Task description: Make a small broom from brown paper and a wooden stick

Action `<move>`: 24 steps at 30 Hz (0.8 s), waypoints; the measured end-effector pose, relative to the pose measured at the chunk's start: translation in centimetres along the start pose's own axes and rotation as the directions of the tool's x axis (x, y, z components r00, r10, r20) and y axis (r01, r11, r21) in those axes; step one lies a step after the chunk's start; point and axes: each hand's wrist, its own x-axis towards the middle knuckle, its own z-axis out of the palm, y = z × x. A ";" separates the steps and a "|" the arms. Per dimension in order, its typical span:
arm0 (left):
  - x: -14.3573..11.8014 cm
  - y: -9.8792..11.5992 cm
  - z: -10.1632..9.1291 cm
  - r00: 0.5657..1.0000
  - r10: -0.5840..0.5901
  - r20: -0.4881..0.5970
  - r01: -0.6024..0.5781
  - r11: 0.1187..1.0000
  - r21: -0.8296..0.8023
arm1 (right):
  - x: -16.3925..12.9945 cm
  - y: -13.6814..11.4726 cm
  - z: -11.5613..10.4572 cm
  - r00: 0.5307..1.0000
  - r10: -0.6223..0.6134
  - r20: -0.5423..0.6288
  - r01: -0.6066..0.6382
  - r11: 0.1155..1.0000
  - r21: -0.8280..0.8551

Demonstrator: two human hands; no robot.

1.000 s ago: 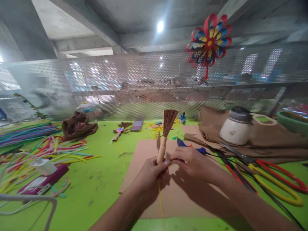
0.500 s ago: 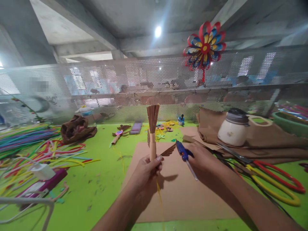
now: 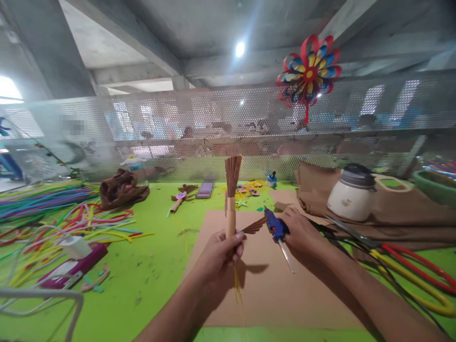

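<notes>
Cardboard mat (image 3: 306, 294), seemingly bare beneath left hand (image 3: 221, 254)

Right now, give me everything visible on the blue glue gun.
The blue glue gun is small, with a plastic-looking blue body. A pale translucent glue stick juts out of its back end, slanting down and right. The right hand grips it above the brown cardboard sheet. Its nozzle end points left, at the brown fringed paper piece that sticks out from the tan stick in the left hand. Whether nozzle and paper touch is unclear.
</notes>
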 end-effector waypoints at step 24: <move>-1.3 0.5 0.3 0.953 -0.098 0.287 0.137 0.983 -0.119 | -3.8 -2.4 -6.2 0.958 -0.150 0.243 -0.147 0.472 0.869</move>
